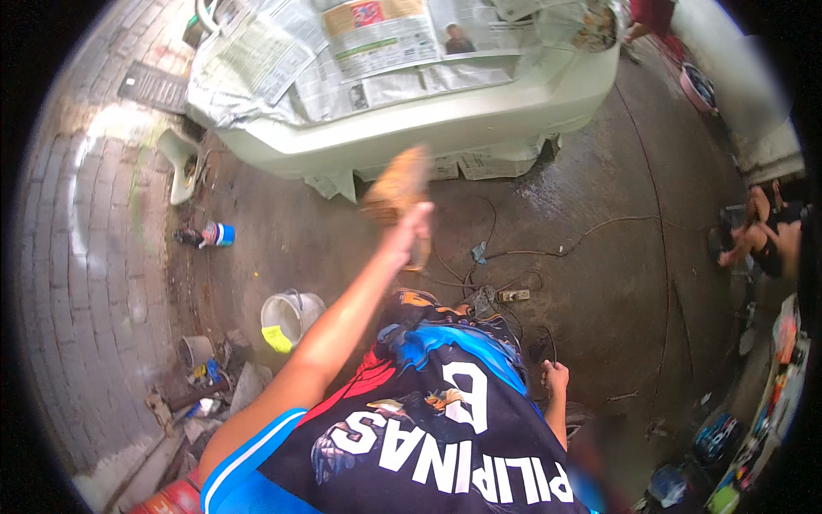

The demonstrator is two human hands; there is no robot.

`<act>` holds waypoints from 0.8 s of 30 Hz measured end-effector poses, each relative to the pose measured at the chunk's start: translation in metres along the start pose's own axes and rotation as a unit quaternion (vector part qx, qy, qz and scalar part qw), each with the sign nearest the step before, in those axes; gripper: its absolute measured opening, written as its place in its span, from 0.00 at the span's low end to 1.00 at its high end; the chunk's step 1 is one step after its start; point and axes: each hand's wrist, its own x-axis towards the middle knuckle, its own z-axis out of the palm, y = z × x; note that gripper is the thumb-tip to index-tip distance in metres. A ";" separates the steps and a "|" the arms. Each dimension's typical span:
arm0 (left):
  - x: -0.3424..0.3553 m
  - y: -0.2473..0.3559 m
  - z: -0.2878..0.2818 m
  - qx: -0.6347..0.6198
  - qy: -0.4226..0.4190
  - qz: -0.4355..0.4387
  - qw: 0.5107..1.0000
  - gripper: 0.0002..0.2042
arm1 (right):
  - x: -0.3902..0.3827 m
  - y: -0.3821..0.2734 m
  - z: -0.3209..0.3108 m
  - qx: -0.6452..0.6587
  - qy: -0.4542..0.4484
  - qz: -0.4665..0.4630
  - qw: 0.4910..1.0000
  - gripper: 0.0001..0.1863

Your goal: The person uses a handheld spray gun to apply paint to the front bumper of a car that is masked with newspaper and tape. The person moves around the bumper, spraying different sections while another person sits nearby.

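Note:
My left hand [414, 231] is stretched forward and closed around a flat, wedge-shaped orange-brown piece [398, 188], smeared by motion, so its kind does not show. The piece fans out beyond my fingers, and a narrower end sticks out below them. Just ahead of it stands a pale, whitish bumper [411, 128] of a vehicle, its upper part masked with newspaper [377, 43]. Loose newspaper edges hang under the bumper. My right hand [555, 377] is low at my right side with its fingers curled; whether anything is in them is too small to make out.
A white bucket [295, 313] with a yellow label stands left of my forearm. Cables [565, 250] and a socket block [514, 295] lie on the floor. Debris [210, 385] lines the left wall. Another person [762, 236] sits at right; someone else [649, 17] is at the far right.

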 end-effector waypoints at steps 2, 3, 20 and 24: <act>-0.004 0.008 -0.049 -0.029 0.064 0.045 0.996 0.14 | 0.001 -0.003 0.006 0.002 0.002 -0.009 1.000 0.13; -0.007 0.012 -0.064 -0.051 0.095 0.040 0.993 0.13 | 0.002 -0.006 0.010 0.006 0.008 -0.009 1.000 0.13; 0.045 0.137 0.242 -0.153 -0.323 0.195 0.914 0.09 | -0.042 0.026 0.035 0.146 0.080 0.042 0.985 0.12; 0.050 0.131 0.226 -0.190 -0.327 0.131 0.917 0.10 | -0.041 0.035 0.045 0.164 0.087 0.046 0.981 0.11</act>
